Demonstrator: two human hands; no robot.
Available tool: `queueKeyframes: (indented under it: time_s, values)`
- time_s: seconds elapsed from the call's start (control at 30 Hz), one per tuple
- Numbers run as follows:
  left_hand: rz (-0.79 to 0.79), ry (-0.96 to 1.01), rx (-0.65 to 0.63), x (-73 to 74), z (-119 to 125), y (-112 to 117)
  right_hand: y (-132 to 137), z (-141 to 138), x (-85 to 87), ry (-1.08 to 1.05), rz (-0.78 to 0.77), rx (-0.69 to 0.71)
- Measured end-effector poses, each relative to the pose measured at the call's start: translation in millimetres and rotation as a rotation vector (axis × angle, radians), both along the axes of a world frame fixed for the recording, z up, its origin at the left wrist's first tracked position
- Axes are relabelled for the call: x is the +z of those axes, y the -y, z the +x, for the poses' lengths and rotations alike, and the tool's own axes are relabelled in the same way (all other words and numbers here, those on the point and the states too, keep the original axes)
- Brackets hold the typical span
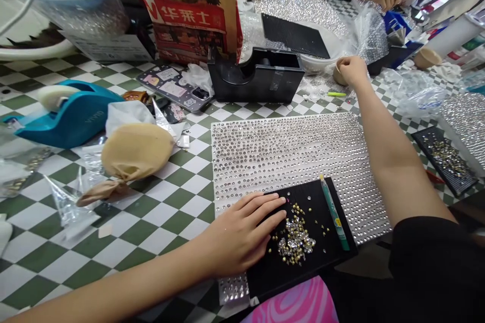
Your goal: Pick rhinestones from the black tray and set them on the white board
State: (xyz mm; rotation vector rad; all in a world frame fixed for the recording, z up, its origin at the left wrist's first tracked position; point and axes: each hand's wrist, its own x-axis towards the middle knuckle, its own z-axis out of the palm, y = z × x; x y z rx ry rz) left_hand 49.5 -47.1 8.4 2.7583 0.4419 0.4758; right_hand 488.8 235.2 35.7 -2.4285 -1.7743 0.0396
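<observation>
Loose rhinestones (pixel 293 239), gold and clear, in a heap on a black tray (pixel 303 197), the tray lying over a large sheet of crystal rows (pixel 288 161). Left hand (pixel 242 229) flat and palm-down, fingers loosely together, fingertips on the tray just beside the heap (a teal pen (pixel 333 212) lying on the heap's other side). Right hand (pixel 352 70) curled closed around a small tan lump (pixel 340 76), beyond the sheet's far edge.

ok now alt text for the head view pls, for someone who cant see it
A person's left hand rests on a black tray holding loose gold and clear rhinestones beside a green pen, over a large rhinestone sheet. The right hand reaches to a small tan ball on a green-and-white checked table.
</observation>
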Motion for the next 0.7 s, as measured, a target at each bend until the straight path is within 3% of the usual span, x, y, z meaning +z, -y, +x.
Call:
queueKeyframes:
  time_s: [0.27, 0.7]
  values:
    - [0.004, 0.006, -0.004, 0.1, 0.9, -1.0, 0.9, 0.5, -2.5, 0.016, 0.062, -0.04]
    - [0.004, -0.02, -0.013, 4.7, 1.4, -1.8, -1.6, 0.8, -1.8, 0.042, 0.036, -0.056]
